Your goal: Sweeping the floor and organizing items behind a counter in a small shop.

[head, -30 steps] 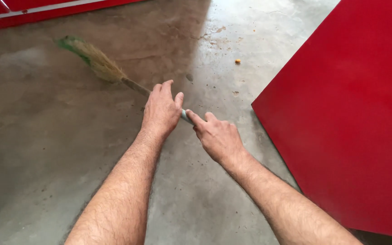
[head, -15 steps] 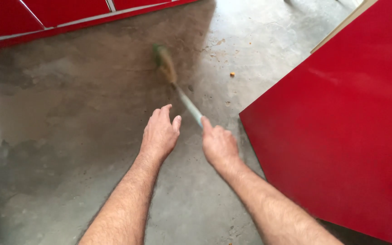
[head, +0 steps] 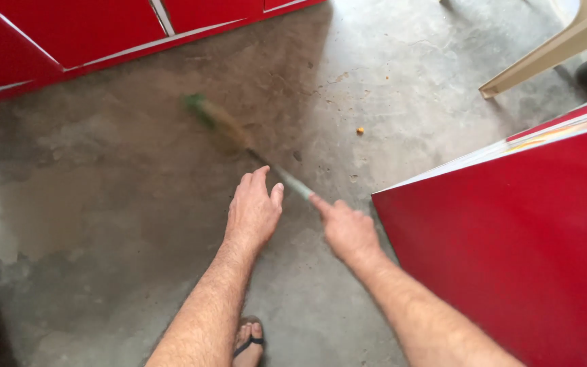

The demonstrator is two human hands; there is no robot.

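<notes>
Two bare forearms reach out from the bottom of the view, and below them we see our foot in a dark flip-flop (head: 248, 340) on the concrete floor (head: 103, 224). Our right hand (head: 348, 230) is closed around the end of a small hand broom (head: 239, 139), fingers wrapped on its pale handle, index finger lying along it. Our left hand (head: 253, 212) is just beside that handle, palm down, fingers together and loosely extended; it looks open, holding nothing, though we cannot tell whether its thumb brushes the handle. From our right hand the broom runs up and to the left, its straw-coloured bristles blurred, with a green band at the far tip, low over the floor. To our right stands a large red panel (head: 511, 258) with a pale top edge, close to our right arm. Farther out, a small orange crumb (head: 359, 130) lies among scattered specks of dirt. Beyond it, a beige plastic chair leg (head: 545, 58) slants at the upper right, and red cabinet doors (head: 90, 30) line the far edge.
</notes>
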